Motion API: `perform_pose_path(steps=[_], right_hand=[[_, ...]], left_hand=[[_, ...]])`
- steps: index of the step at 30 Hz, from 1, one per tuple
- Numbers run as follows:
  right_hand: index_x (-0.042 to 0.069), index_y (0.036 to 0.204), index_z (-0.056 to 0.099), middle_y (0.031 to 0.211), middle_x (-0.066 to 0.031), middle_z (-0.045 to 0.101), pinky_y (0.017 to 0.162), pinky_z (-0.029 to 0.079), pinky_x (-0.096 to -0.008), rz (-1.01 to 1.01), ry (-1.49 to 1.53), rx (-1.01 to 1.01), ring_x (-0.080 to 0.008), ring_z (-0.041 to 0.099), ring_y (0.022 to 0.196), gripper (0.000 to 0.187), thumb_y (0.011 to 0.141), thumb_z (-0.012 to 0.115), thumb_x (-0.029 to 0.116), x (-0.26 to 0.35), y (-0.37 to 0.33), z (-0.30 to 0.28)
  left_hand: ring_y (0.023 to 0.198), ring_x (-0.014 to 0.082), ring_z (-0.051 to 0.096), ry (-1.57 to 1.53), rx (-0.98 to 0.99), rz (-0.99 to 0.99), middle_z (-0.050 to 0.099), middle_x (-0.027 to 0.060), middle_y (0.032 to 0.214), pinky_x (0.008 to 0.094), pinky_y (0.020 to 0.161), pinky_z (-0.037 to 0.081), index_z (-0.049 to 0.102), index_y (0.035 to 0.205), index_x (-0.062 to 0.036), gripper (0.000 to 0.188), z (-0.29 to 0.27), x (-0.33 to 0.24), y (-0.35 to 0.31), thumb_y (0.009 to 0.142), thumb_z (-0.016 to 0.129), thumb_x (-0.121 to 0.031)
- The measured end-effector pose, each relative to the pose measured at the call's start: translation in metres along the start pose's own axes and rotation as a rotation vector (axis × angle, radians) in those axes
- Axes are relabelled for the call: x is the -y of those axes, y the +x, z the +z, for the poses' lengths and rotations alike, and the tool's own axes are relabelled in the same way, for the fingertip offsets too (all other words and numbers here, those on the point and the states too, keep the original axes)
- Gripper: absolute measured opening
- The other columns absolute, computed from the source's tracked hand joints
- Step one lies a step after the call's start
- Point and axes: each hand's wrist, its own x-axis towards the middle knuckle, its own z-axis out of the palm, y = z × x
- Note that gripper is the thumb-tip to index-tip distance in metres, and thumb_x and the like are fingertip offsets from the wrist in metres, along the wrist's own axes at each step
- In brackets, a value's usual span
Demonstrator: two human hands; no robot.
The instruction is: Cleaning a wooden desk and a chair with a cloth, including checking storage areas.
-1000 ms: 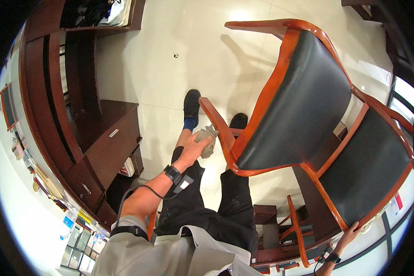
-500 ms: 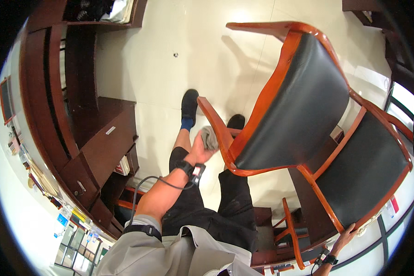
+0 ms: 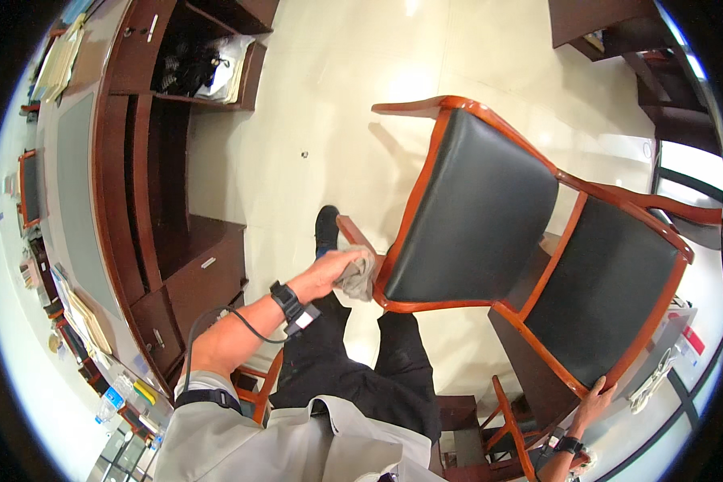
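Note:
A wooden chair with a black padded seat [image 3: 482, 209] and a black padded backrest [image 3: 602, 293] is tipped over in front of me. My left hand [image 3: 326, 273] is closed on a crumpled grey cloth [image 3: 357, 277], which lies against the chair's near front leg [image 3: 355, 231], close to the seat corner. At the lower right, my right hand [image 3: 593, 402] grips the backrest's top corner. Both wrists wear black straps with small devices, and a cable runs along my left forearm. Some left fingers are hidden by the cloth.
A dark brown desk [image 3: 205, 265] with open shelves stands at the left, papers and a water bottle [image 3: 114, 398] on top. Another chair [image 3: 510, 422] stands behind at the lower right. More dark furniture [image 3: 602, 32] is at the upper right. A small object [image 3: 304, 154] lies on the tiled floor.
My left hand has brought the cloth onto the front leg near the seat corner, and the cloth now hangs looser. The view has shifted; my right hand keeps its hold on the backrest.

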Motion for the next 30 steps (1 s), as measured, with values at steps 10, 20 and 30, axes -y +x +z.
perform_pose_path(steps=[10, 20, 30], right_hand=[[-0.01, 0.142, 0.039, 0.145, -0.0286, 0.043, 0.114, 0.029, -0.0395, 0.021, 0.054, -0.014, -0.0384, 0.04, 0.136, 0.065, 0.102, 0.049, 0.041, -0.016, -0.004, 0.006], [-0.008, 0.147, 0.033, 0.151, -0.0247, 0.037, 0.115, 0.025, -0.0361, 0.195, -0.024, 0.098, -0.0348, 0.036, 0.139, 0.07, 0.102, 0.045, 0.045, -0.026, -0.01, -0.012], [-0.006, 0.148, 0.031, 0.154, -0.0222, 0.032, 0.118, 0.021, -0.0356, 0.203, 0.098, 0.081, -0.0314, 0.031, 0.143, 0.072, 0.102, 0.046, 0.047, -0.022, -0.014, -0.016]], left_hand=[[0.083, 0.011, 0.063, 0.341, -0.156, 0.911, 0.067, 0.0043, 0.09, 0.0289, 0.077, 0.052, 0.064, 0.103, -0.0005, 0.039, 0.11, -0.226, 0.095, 0.088, 0.07, -0.036], [0.087, 0.0173, 0.066, 0.566, -0.277, 0.967, 0.071, 0.01, 0.098, 0.0315, 0.08, 0.052, 0.069, 0.105, -0.0019, 0.041, 0.061, -0.256, 0.236, 0.083, 0.069, -0.036], [0.083, 0.0257, 0.068, -0.249, -0.286, 0.525, 0.066, 0.0099, 0.094, 0.0438, 0.079, 0.059, 0.059, 0.106, -0.0092, 0.031, 0.012, -0.214, 0.312, 0.097, 0.048, -0.037]])
